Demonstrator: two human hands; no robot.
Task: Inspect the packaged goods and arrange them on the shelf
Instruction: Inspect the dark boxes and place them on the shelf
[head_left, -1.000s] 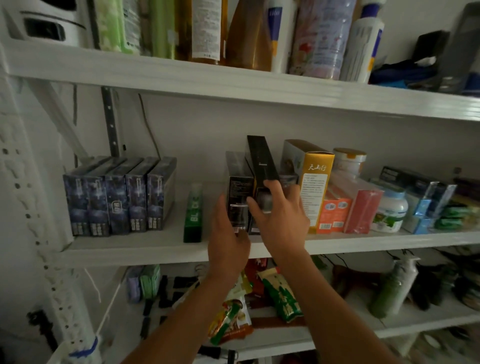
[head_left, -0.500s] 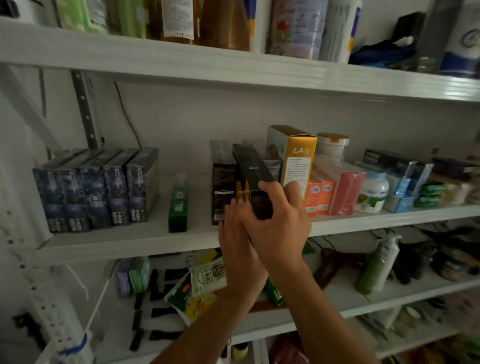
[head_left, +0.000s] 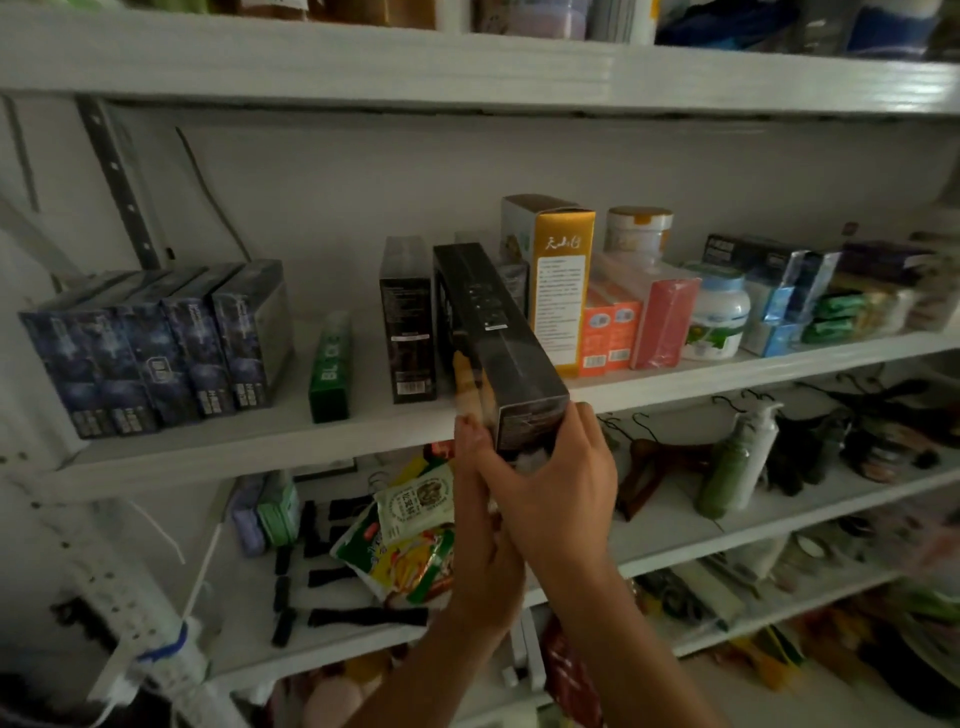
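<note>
White metal shelving is filling the whole view, pretty dim lighting, and the middle shelf (head_left: 363, 436) is carrying most of the packaged stuff. Right hand (head_left: 556, 488) is gripping the near end of a long black box (head_left: 498, 338), fingers curling round its right side and thumb wrapping underneath. Left hand (head_left: 483, 525) is lying flat against the box's lower left side with fingers looking fairly straight, though it's blurry and half hiding behind the right one.

That box is tilting, its far end poking in over the middle shelf and its near end sticking out past the front edge. It's sitting in the gap between a second black box (head_left: 408, 322), which is standing upright just to its left, and a tall yellow box (head_left: 563, 280) on its right. Can't tell if it's actually touching the shelf board.

Further left, a slim green box (head_left: 332, 364) is standing on its own, and a row of dark blue boxes (head_left: 156, 348) is lining up side by side. Over to the right, a pink box (head_left: 665, 322) is leaning beside a white jar (head_left: 719, 317). Snack packets (head_left: 410, 535) are lying on the shelf below.
</note>
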